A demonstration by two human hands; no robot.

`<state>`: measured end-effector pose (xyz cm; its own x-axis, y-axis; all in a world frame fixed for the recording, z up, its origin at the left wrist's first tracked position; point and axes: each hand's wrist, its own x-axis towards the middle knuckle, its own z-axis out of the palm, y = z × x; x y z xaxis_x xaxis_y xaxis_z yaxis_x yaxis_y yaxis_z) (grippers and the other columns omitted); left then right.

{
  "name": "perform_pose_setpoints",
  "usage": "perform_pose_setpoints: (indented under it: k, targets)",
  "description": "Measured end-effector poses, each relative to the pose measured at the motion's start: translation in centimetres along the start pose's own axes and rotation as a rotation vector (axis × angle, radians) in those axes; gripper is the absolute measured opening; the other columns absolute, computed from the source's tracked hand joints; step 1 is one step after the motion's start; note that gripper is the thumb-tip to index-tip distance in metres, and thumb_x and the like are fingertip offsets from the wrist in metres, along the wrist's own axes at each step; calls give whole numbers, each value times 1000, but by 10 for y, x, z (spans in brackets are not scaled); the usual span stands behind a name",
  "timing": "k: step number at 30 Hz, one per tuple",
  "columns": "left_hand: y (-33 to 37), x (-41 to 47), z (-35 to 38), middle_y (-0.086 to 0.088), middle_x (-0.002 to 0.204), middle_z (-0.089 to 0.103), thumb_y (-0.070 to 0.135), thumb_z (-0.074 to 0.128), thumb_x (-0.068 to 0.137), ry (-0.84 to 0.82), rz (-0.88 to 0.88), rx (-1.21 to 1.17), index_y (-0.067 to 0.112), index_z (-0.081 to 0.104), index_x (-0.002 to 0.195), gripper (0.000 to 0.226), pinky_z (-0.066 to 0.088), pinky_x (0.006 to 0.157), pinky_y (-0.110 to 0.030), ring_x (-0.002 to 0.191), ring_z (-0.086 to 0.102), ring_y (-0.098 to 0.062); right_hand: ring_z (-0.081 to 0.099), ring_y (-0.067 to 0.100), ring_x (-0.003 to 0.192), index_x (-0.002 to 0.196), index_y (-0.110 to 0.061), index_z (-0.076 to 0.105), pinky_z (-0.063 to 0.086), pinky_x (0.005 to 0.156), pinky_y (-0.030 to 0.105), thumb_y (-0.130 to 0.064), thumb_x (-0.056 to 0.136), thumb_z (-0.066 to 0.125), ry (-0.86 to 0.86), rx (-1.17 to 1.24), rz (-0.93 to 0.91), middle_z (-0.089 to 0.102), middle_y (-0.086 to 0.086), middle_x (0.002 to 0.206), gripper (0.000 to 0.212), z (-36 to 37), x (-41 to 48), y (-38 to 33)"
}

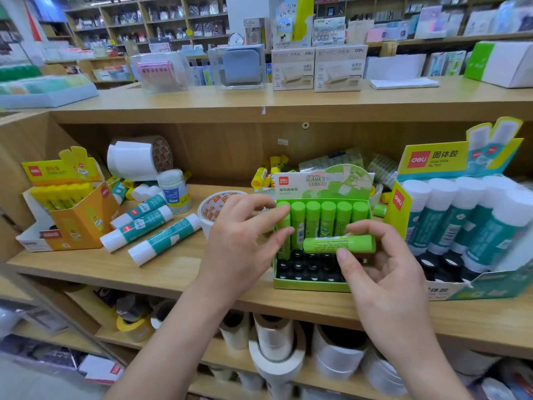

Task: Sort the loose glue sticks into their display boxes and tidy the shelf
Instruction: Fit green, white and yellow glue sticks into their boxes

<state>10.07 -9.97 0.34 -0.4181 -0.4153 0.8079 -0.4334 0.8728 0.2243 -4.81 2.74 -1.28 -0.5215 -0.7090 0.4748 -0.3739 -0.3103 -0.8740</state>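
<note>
– Green glue stick (339, 243) lying crossways over the box: why do you hold it that way?

– My right hand (383, 272) pinches it between thumb and curled fingertips. I judge it needs turning upright before it can drop into a free slot of the green display box (311, 284), which sits at the near edge of the shelf (144, 272).

– And your left hand (245, 235)?

– It reaches in from the left, wrist bent, thumb and forefinger closed on the leftmost stick (284, 226) in the far row. I think that steadies the leaning stick and the box.

– What else is loose?

– White-and-teal sticks (164, 243) lie to the left near the yellow box (83, 223). They probably belong in the teal box (473, 287) on the right. Yellow ones (259, 176) lie at the far side.
</note>
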Motion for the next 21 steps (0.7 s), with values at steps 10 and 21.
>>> perform_pose_setpoints:
  k: [10, 21]
  targets:
    - [1, -4, 0, -2, 108, 65, 29, 66, 84, -42, -42, 11, 14, 71, 112, 32, 40, 94, -26, 100, 57, -23, 61, 12, 90, 102, -40, 59, 47, 65, 12, -17, 86, 68, 0, -39, -6, 61, -15, 103, 30, 1, -3, 1]
    - [17, -33, -7, 19, 117, 49, 22, 67, 87, -190, -278, -338, 41, 43, 139, 61, 55, 83, -36, 101, 53, -8, 65, 3, 87, 103, -36, 58, 54, 71, 20, -14, 82, 72, 24, -141, -111, 67, -10, 94, 35, 2, 16, -17]
